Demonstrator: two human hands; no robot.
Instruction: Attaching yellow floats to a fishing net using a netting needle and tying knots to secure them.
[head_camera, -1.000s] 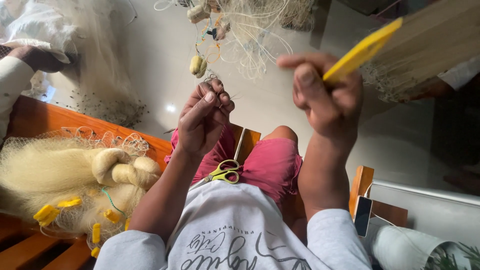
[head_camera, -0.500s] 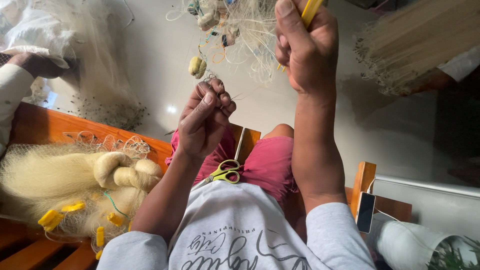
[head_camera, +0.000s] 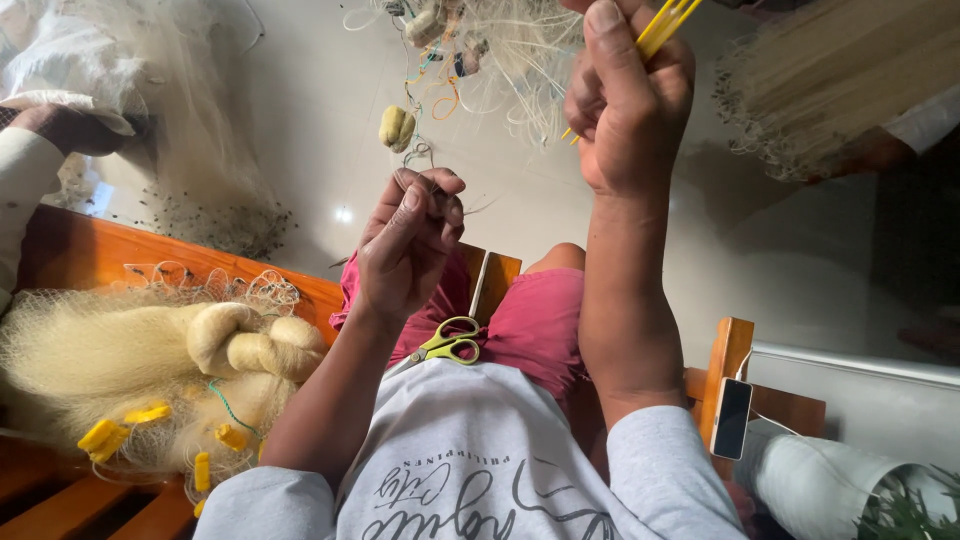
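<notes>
My left hand (head_camera: 410, 245) is pinched shut on thin strands of pale fishing net (head_camera: 500, 50) that hangs above it, just below a small yellowish float (head_camera: 396, 127). My right hand (head_camera: 628, 100) is raised high beside the net, fist closed around a flat yellow netting needle (head_camera: 668, 22) that sticks out past the top of the frame. The two hands are apart, the right higher than the left. Scissors with yellow-green handles (head_camera: 447, 343) lie on my lap on the grey shirt, near the pink shorts.
A bundle of cream net with yellow floats (head_camera: 150, 370) lies on the orange wooden bench (head_camera: 90, 250) at left. Another person's sleeve and hand (head_camera: 50, 130) work net at the far left. A dark phone (head_camera: 731, 418) leans on the wooden armrest at right.
My right hand has moved up and left with the yellow needle, from out at the right to close beside the hanging net. My left hand has stayed pinched on the strands.
</notes>
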